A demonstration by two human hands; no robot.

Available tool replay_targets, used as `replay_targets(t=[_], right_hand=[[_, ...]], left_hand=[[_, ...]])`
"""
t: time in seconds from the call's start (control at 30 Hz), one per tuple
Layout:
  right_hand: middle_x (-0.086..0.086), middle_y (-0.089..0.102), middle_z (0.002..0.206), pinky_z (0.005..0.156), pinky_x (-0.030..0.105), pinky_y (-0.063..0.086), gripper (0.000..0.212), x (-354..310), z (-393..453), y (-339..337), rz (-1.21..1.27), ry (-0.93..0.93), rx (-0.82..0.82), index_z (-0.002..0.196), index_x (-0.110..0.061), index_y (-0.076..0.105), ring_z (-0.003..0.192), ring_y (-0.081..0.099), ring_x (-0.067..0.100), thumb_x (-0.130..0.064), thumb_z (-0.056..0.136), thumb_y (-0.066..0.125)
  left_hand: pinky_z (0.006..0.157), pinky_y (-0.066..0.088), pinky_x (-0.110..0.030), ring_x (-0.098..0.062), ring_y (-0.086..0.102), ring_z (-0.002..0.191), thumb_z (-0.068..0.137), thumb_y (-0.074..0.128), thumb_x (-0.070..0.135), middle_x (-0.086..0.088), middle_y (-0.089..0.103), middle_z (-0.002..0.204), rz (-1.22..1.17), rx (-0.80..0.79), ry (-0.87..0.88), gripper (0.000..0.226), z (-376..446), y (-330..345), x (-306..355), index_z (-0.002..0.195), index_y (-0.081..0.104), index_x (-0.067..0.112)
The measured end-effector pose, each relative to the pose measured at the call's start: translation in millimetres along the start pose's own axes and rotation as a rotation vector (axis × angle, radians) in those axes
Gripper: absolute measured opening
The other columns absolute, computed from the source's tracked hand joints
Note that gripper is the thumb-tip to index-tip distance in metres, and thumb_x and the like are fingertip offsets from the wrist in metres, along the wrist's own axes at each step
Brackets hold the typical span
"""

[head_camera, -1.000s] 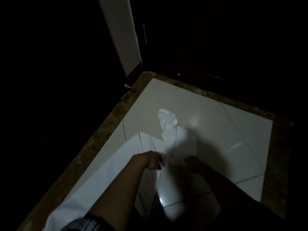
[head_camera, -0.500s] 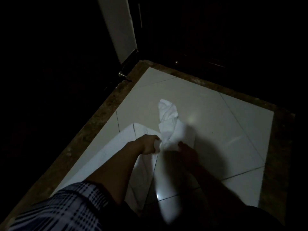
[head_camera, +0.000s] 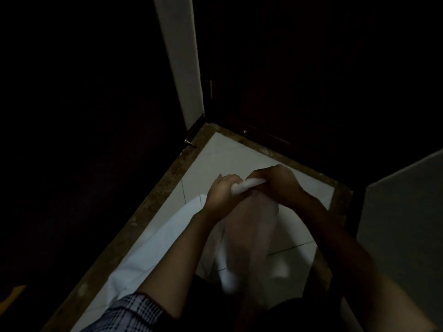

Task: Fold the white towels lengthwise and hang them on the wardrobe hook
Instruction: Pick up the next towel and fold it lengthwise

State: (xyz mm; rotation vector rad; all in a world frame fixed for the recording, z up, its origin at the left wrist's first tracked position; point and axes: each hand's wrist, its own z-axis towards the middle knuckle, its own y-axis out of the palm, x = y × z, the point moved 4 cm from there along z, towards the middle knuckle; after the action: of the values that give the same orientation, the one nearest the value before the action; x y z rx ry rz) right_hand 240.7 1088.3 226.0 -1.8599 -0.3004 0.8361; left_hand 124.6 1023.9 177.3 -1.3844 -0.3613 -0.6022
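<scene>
A checked sleeve was nearest to the camera, on the left arm. Beside it, a second white cloth lay along the pale tiled floor. Further out, the left hand and the right hand both gripped the bunched top edge of a white towel, which hung down between the forearms. A white door frame stood in the dark corner.

ok so my left hand and right hand now have the white towel lifted off the floor tiles, bunched between them, rest hanging down.
</scene>
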Motion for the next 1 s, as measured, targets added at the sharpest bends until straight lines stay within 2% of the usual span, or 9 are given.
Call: replay_targets(t=[0.07,0.17,0.33,0.47,0.6,0.73,0.8,0.87,1.0], right_hand=[[0.005,0.069,0.108,0.086,0.030,0.047,0.026,-41.2,-12.1,-51.6,-0.063,-0.045,-0.046,0.109,-0.016,0.070,0.100,0.063,0.022,-0.030,0.093,0.053],[0.005,0.070,0.098,0.072,0.026,0.041,0.028,-105.8,-32.9,-122.8,-0.133,-0.114,-0.080,0.099,-0.014,0.071,0.091,0.062,0.020,-0.032,0.094,0.049],[0.001,0.068,0.075,0.063,0.028,0.039,0.031,-197.5,-63.9,-224.8,-0.048,-0.088,-0.006,0.064,-0.025,0.066,0.077,0.062,0.018,-0.042,0.087,0.055],[-0.002,0.062,0.058,0.059,0.030,0.041,0.046,-264.4,-73.6,-271.4,0.069,-0.135,0.066,0.055,-0.018,0.060,0.065,0.060,0.017,-0.054,0.083,0.057],[0.000,0.060,0.052,0.057,0.032,0.046,0.044,-324.8,-79.0,-289.8,0.237,-0.160,0.124,0.052,-0.015,0.058,0.058,0.059,0.016,-0.047,0.082,0.062],[0.009,0.065,0.061,0.057,0.032,0.047,0.031,-380.2,-89.1,-288.1,0.246,-0.187,0.051,0.067,-0.006,0.068,0.065,0.063,0.026,-0.031,0.084,0.060],[0.007,0.060,0.056,0.054,0.029,0.042,0.030,-410.0,-100.5,-280.8,0.260,-0.236,-0.033,0.070,-0.003,0.068,0.058,0.058,0.022,-0.028,0.085,0.062],[0.002,0.059,0.057,0.054,0.026,0.043,0.024,-442.4,-116.4,-271.3,0.243,-0.315,-0.120,0.074,-0.010,0.068,0.053,0.056,0.014,-0.031,0.084,0.065],[0.003,0.071,0.091,0.052,0.007,0.044,0.013,-508.6,-154.3,-246.7,0.266,-0.519,-0.220,0.100,-0.023,0.066,0.076,0.067,0.016,-0.029,0.089,0.062]], left_hand=[[0.084,0.039,-0.034,-0.009,0.045,0.075,0.091,0.053,0.029,0.007,0.046,0.073,0.064,0.040,-0.039,0.038,-6.8,-57.3,26.8,0.129,0.055,0.035],[0.077,0.037,-0.027,-0.008,0.044,0.074,0.078,0.074,0.035,0.011,0.044,0.073,-0.188,0.172,-0.295,0.027,-28.2,-149.2,57.4,0.083,0.067,0.009],[0.068,0.036,-0.018,-0.010,0.048,0.076,0.069,0.081,0.038,0.007,0.048,0.076,-0.252,0.263,-0.465,0.035,-74.8,-292.8,103.2,0.073,0.066,0.007],[0.065,0.040,-0.019,-0.004,0.052,0.071,0.063,0.083,0.044,0.012,0.051,0.077,-0.225,0.309,-0.573,0.030,-118.7,-381.8,122.4,0.063,0.059,0.026],[0.060,0.040,-0.022,0.000,0.055,0.065,0.064,0.078,0.050,0.017,0.060,0.066,-0.145,0.423,-0.779,0.023,-188.6,-447.0,124.4,0.063,0.059,0.037],[0.059,0.045,-0.019,-0.007,0.060,0.068,0.067,0.082,0.034,0.011,0.065,0.068,-0.214,0.687,-0.973,0.017,-264.2,-490.2,130.2,0.068,0.065,0.030],[0.060,0.045,-0.013,-0.011,0.061,0.072,0.072,0.080,0.024,0.004,0.067,0.074,-0.308,0.859,-0.989,0.012,-295.0,-503.6,140.0,0.076,0.069,0.019],[0.068,0.050,-0.022,-0.016,0.063,0.078,0.076,0.077,0.024,-0.002,0.070,0.079,-0.412,1.032,-1.009,0.017,-325.5,-514.7,152.2,0.083,0.072,0.009],[0.060,0.045,-0.028,-0.015,0.060,0.071,0.076,0.077,0.026,0.000,0.065,0.068,-0.572,1.309,-1.062,0.017,-383.9,-529.6,175.2,0.068,0.067,0.015]])
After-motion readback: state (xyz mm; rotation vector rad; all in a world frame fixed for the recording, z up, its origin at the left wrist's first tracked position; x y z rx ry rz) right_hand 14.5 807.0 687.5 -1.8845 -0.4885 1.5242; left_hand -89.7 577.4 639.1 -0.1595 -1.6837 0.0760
